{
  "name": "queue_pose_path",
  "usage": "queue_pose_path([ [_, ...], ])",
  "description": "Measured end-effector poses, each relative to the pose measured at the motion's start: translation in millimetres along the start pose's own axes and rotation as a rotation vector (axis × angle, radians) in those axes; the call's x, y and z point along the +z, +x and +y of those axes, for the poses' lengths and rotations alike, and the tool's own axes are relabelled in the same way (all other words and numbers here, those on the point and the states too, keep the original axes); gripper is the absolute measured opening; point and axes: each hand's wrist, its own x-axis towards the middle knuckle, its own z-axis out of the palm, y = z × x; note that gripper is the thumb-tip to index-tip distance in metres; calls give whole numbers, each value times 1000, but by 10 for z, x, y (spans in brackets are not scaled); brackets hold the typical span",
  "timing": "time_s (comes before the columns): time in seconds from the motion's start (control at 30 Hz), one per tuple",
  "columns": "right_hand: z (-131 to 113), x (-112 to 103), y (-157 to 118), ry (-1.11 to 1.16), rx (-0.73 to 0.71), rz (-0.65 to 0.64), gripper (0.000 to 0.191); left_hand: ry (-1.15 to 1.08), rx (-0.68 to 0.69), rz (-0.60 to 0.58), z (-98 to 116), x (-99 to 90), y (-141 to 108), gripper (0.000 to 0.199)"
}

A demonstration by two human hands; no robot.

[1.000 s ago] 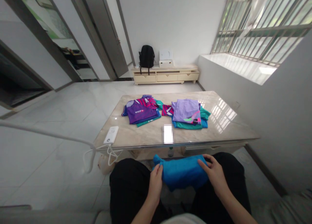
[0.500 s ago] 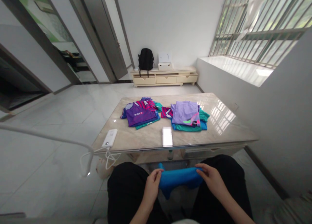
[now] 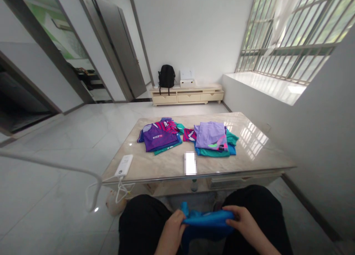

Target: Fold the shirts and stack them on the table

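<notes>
A bright blue piece of clothing (image 3: 208, 218) is stretched between my hands, low over my lap. My left hand (image 3: 175, 222) pinches its left end, and my right hand (image 3: 240, 218) grips the right end. Part of the cloth hangs down in shadow between my knees, so its full shape is hidden. On the table ahead lie two piles of folded clothes: a purple-topped pile (image 3: 158, 139) at the left and a lilac-topped pile (image 3: 211, 135) at the right. A patterned pink piece (image 3: 189, 134) sticks out between them.
The marble-look table (image 3: 161, 167) stands just beyond my knees. On it are a white power bank (image 3: 124, 165) with cables and a blurred-out white rectangle (image 3: 190, 163). A pale curved tube (image 3: 63, 167) crosses the left side. A black backpack (image 3: 166, 76) sits on the far cabinet (image 3: 191, 97).
Both hands and the blue clothing sit lower in the view, as the whole scene has shifted down. The cloth's upper edge is now bunched or folded over more between my hands.
</notes>
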Motion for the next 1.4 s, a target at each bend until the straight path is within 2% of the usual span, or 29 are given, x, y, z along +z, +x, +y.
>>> queue_pose_path([
  [0.17, -55, 15, -86, -359, -73, 100, 24, 316, 78, 0, -4, -130, 16, 2],
  [0.23, -195, -15, -94, -415, -104, 133, 21, 379, 163, -17, 24, -244, 113, 8],
  [0.3, -465, -120, -35, -416, -155, 161, 19, 413, 252, -15, 136, -466, 321, 16],
  [0.37, -880, -327, 121, -405, -227, 201, 17, 423, 323, 44, 353, -815, 663, 19],
  [0.43, -1425, -644, 384, -403, -281, 271, 19, 408, 353, 138, 668, -1263, 1128, 16],
  [0.5, -2063, -1043, 717, -397, -321, 353, 25, 393, 363, 245, 1055, -1751, 1655, 17],
  [0.57, -2741, -1474, 1038, -378, -385, 424, 28, 366, 396, 365, 1487, -2214, 2153, 27],
  [0.63, -3378, -1873, 1263, -357, -492, 507, 27, 335, 444, 472, 1923, -2597, 2538, 37],
  [0.7, -3873, -2185, 1365, -384, -707, 665, 27, 328, 527, 648, 2305, -2860, 2788, 41],
  [0.73, -4038, -2299, 1383, -402, -797, 731, 27, 336, 562, 727, 2457, -2940, 2875, 42],
  [0.8, -4177, -2451, 1412, -437, -907, 827, 27, 363, 608, 820, 2655, -2996, 3021, 42],
  [0.83, -4151, -2495, 1446, -446, -914, 848, 26, 375, 616, 824, 2699, -2974, 3100, 41],
  [0.9, -3930, -2538, 1587, -460, -893, 864, 23, 432, 614, 756, 2679, -2839, 3295, 37],
  [0.97, -3528, -2519, 1813, -487, -818, 846, 21, 519, 588, 637, 2528, -2590, 3528, 33],
  [1.03, -3003, -2417, 2056, -523, -697, 793, 22, 592, 543, 498, 2262, -2239, 3737, 29],
  [1.13, -2107, -2081, 2275, -569, -551, 676, 18, 648, 479, 297, 1698, -1601, 3870, 23],
  [1.23, -1247, -1632, 2232, -599, -394, 561, 20, 694, 411, 96, 1028, -1072, 3783, 26],
  [1.3, -790, -1393, 2119, -586, -295, 527, 24, 700, 359, 46, 580, -931, 3683, 28],
  [1.33, -615, -1315, 2063, -571, -248, 521, 24, 696, 323, 54, 366, -941, 3639, 28],
  [1.4, -376, -1246, 1989, -528, -174, 519, 27, 684, 235, 128, -40, -1103, 3573, 25],
])
